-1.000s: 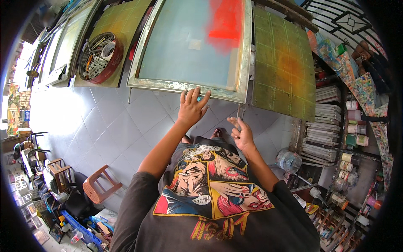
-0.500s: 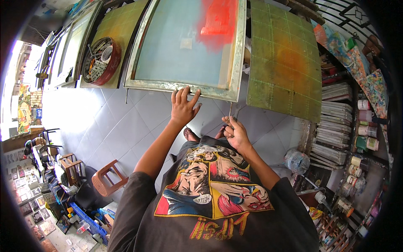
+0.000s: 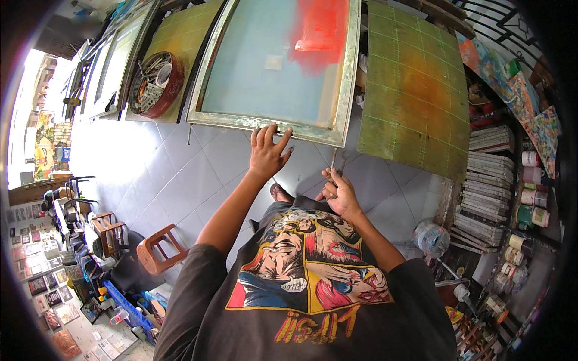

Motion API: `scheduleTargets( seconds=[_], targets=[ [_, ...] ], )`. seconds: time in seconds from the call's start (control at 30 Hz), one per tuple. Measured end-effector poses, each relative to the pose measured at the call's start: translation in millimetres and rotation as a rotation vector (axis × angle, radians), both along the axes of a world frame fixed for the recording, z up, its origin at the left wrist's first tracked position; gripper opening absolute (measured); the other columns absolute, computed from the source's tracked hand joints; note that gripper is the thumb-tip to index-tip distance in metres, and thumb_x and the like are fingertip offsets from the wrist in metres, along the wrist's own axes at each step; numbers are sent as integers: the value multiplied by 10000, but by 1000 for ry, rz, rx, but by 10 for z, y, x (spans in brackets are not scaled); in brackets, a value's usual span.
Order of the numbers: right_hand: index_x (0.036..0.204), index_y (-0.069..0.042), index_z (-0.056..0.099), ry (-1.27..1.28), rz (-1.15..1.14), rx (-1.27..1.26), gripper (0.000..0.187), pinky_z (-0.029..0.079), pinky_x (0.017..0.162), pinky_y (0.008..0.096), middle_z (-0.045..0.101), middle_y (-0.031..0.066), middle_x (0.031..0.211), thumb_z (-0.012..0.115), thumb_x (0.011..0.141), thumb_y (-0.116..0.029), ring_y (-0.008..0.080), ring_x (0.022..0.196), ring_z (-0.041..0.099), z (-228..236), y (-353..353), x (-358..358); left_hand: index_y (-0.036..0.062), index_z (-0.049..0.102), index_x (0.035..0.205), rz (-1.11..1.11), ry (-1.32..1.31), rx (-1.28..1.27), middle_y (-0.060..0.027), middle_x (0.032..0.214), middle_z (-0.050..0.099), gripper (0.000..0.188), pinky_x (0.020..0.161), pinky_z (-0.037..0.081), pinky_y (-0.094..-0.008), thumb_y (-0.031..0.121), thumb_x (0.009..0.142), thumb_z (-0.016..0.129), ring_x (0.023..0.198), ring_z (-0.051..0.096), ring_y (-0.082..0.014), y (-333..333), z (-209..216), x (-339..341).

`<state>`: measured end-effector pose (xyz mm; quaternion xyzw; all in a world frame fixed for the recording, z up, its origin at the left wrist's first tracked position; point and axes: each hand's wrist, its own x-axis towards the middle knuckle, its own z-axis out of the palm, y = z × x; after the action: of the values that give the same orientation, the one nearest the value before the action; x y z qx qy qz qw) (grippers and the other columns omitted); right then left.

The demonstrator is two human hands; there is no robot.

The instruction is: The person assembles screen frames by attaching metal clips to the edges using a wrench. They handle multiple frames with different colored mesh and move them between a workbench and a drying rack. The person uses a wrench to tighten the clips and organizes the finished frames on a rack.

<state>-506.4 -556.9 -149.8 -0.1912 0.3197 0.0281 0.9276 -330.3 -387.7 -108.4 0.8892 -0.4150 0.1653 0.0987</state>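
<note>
A large metal-edged screen printing frame (image 3: pixel 271 120) lies before me, with pale blue mesh and a red ink patch (image 3: pixel 316 36) at its far right. My left hand (image 3: pixel 266 157) rests its outstretched fingertips on the near edge of the frame, thumb apart below. A thin metal rod (image 3: pixel 335 157) sticks out from under the frame's near right corner. At its lower end my right hand (image 3: pixel 338 194) is closed, fingers pinched round the rod; the exact grip is partly hidden. A second short rod (image 3: pixel 189 135) shows under the near left corner.
Green gridded boards lie on both sides, the right board (image 3: pixel 415 90) close by. A round red tin (image 3: pixel 171 99) of tools sits on the left one. A brown plastic stool (image 3: pixel 159 249) stands left; stacked frames (image 3: pixel 484 186), a water bottle (image 3: pixel 431 237) and paint jars are right.
The whole view has shifted slightly, so the frame and boards appear a little further right. Both hands keep their places at the frame's edge and the rod.
</note>
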Motion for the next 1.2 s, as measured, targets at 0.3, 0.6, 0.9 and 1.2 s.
scheduleTargets(
  seconds=[0.3, 0.6, 0.9, 1.2],
  targets=[
    [1001, -67, 557, 6, -19, 29, 221, 257, 431, 203, 612, 51, 959, 614, 888, -249, 40, 446, 248, 277, -46, 47, 208, 484, 1286, -20, 12, -17, -150, 1274, 387, 626, 1036, 246, -523, 351, 722, 716, 1202, 336, -327, 34, -2, -2],
    [909, -99, 563, 68, -2, -526, 152, 217, 400, 198, 530, -34, 756, 610, 894, -243, 6, 442, 267, 105, 23, 105, 193, 440, 1326, -65, 22, -6, -174, 1264, 389, 652, 1033, 240, -527, 376, 748, 680, 1185, 353, -336, 117, 58, 55],
    [1152, 13, 502, 98, 265, -1656, 297, 467, 714, 380, 613, 140, 905, 508, 881, -109, 299, 764, 605, 1139, 594, -4, 113, 382, 1343, -424, 436, -240, -213, 1313, 368, 665, 1058, 253, -544, 297, 765, 654, 1198, 386, -401, 611, 1065, 160],
    [964, 42, 520, -20, 602, -1757, 225, 430, 694, 518, 592, 270, 860, 552, 804, -113, 464, 813, 555, 1800, 1970, 1631, 23, 283, 1359, -655, 720, -118, -208, 1090, 526, 719, 862, 421, -443, 55, 717, 605, 959, 542, -375, 1534, 1164, 879]
  ],
)
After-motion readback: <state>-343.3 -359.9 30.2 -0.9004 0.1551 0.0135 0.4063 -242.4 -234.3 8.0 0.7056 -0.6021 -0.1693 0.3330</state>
